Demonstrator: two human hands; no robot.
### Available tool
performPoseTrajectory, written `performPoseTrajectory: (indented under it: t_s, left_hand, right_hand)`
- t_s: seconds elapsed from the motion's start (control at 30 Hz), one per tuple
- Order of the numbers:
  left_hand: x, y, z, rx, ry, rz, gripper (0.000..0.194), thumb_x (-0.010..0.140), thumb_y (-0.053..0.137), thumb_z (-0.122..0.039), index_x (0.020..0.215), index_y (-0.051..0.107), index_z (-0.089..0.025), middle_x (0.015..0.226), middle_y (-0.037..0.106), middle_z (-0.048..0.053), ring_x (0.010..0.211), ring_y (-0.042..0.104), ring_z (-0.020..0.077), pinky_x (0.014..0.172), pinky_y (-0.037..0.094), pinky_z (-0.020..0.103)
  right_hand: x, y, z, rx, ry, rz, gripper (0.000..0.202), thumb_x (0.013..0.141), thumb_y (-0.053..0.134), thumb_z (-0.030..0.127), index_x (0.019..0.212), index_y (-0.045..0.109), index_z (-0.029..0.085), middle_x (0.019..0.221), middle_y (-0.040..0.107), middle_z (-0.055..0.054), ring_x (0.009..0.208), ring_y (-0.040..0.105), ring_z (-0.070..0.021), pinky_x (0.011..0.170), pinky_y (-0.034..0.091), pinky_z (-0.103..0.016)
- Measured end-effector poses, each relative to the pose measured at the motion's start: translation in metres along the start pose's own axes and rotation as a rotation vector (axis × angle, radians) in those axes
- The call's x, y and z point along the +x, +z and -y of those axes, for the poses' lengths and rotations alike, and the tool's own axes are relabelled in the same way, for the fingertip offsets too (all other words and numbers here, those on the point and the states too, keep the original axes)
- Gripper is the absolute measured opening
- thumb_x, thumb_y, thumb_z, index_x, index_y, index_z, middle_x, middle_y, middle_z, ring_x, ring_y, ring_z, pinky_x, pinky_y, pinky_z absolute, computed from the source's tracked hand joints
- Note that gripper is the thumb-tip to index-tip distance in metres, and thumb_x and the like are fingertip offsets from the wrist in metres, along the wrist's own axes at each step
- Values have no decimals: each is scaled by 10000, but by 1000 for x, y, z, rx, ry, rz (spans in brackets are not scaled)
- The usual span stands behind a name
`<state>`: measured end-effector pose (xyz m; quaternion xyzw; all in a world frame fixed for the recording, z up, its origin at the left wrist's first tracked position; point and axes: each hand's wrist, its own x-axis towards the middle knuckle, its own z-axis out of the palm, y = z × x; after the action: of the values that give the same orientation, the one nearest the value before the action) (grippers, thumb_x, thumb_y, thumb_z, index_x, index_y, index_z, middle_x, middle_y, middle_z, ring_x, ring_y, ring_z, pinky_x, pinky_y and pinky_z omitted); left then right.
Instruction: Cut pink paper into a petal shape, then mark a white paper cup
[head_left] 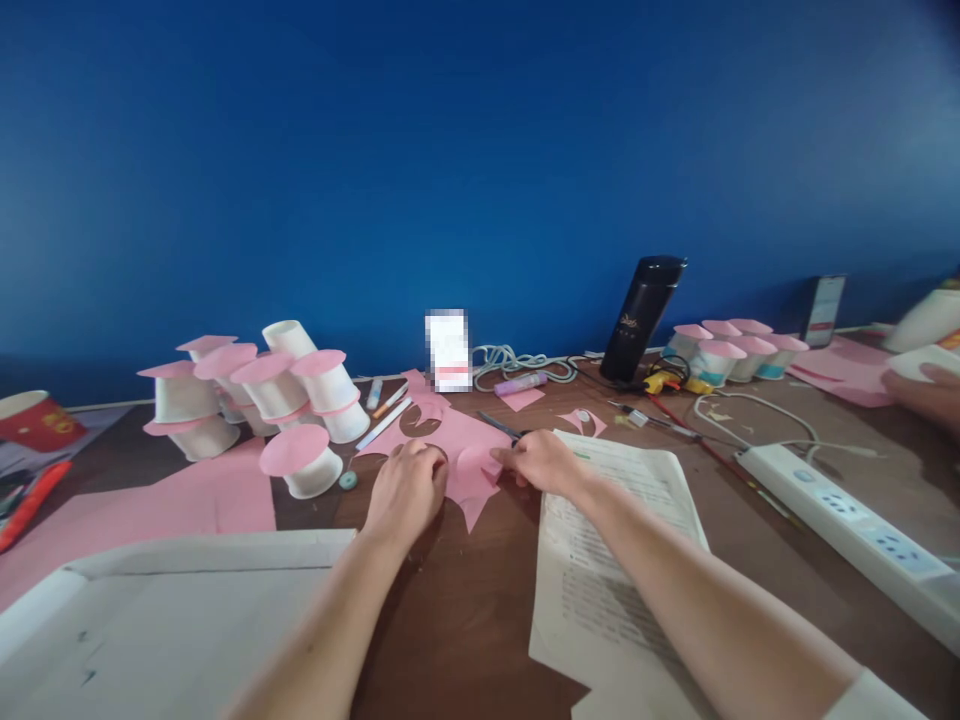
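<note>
A ragged, cut sheet of pink paper (469, 450) lies in the middle of the brown table. My left hand (409, 485) is closed at its left edge, fingers curled onto the paper. From the right, my right hand (541, 462) is closed around dark scissors (499, 425), whose slim blade points up and left over the sheet; the handles are mostly hidden by the fingers. To the left stand several white paper cups (296, 385), stacked with pink paper discs between and on top. One cup with a pink disc (295, 451) on it stands nearer to me.
Printed pages (622, 590) lie under my right forearm, a white box lid (187, 610) at front left. A phone (448, 350), a black thermos (643, 318) and cables line the wall. A power strip (847, 530) lies right; another person's hand (926, 395) is beyond it.
</note>
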<state>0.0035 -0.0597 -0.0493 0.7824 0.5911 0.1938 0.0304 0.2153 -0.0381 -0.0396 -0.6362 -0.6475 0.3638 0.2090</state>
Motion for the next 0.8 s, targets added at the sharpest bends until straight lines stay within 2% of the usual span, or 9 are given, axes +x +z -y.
performPoseTrajectory:
  t_s: [0.1, 0.17, 0.23, 0.3, 0.37, 0.43, 0.6, 0.8]
  left_hand:
    - [0, -2, 0, -47, -18, -75, 211, 868, 477, -261, 847, 681, -208, 919, 646, 82, 871, 580, 236, 757, 424, 335]
    - [2, -4, 1, -133, -42, -179, 235, 879, 469, -302, 912, 679, -199, 923, 653, 87, 875, 584, 236, 759, 429, 334]
    - [4, -6, 2, -288, -104, -271, 280, 883, 473, -371, 978, 669, -194, 960, 670, 86, 894, 595, 236, 777, 435, 332]
    - [7, -8, 2, -497, -194, -266, 343, 865, 493, -461, 990, 668, -193, 957, 691, 76, 884, 614, 236, 776, 443, 328]
    - [8, -11, 1, -678, -256, -211, 398, 829, 523, -530, 962, 678, -188, 910, 703, 63, 856, 626, 234, 761, 449, 319]
    - [9, -15, -2, -785, -277, -186, 439, 799, 547, -564, 958, 686, -180, 850, 701, 52, 821, 626, 229, 734, 450, 310]
    - [6, -22, -11, -943, -319, -108, 515, 746, 592, -593, 992, 682, -150, 666, 626, 23, 636, 563, 188, 579, 411, 280]
    - [7, -16, -14, -1102, -294, -26, 465, 688, 658, -561, 887, 677, -141, 608, 555, 2, 536, 460, 129, 505, 347, 248]
  right_hand:
    - [0, 7, 0, 170, 1, -12, 334, 710, 669, 332, 439, 553, 175, 372, 486, 21, 361, 417, -80, 433, 289, -246]
    - [0, 9, 2, 289, -4, -39, 276, 754, 607, 350, 540, 561, 181, 434, 512, 36, 361, 385, -63, 401, 256, -231]
    - [-1, 9, 6, 558, 1, -79, 251, 757, 609, 391, 624, 545, 188, 504, 532, 47, 374, 363, -48, 383, 222, -212]
    - [-3, 8, 10, 889, -5, -92, 279, 695, 692, 417, 672, 537, 186, 549, 524, 58, 395, 346, -32, 378, 192, -192]
    - [-4, 8, 14, 1093, -28, -66, 322, 635, 760, 411, 697, 549, 177, 574, 508, 64, 414, 329, -20, 379, 172, -176]
    - [-6, 8, 16, 1158, -55, -52, 331, 626, 782, 401, 700, 555, 171, 582, 497, 64, 427, 321, -16, 379, 164, -167]
    - [-10, 15, 20, 1128, -62, -119, 323, 642, 780, 401, 671, 560, 167, 595, 507, 50, 438, 338, -25, 375, 208, -166]
    - [-13, 20, 22, 1135, -67, -90, 317, 661, 764, 434, 702, 601, 165, 611, 508, 47, 443, 345, -26, 390, 239, -168]
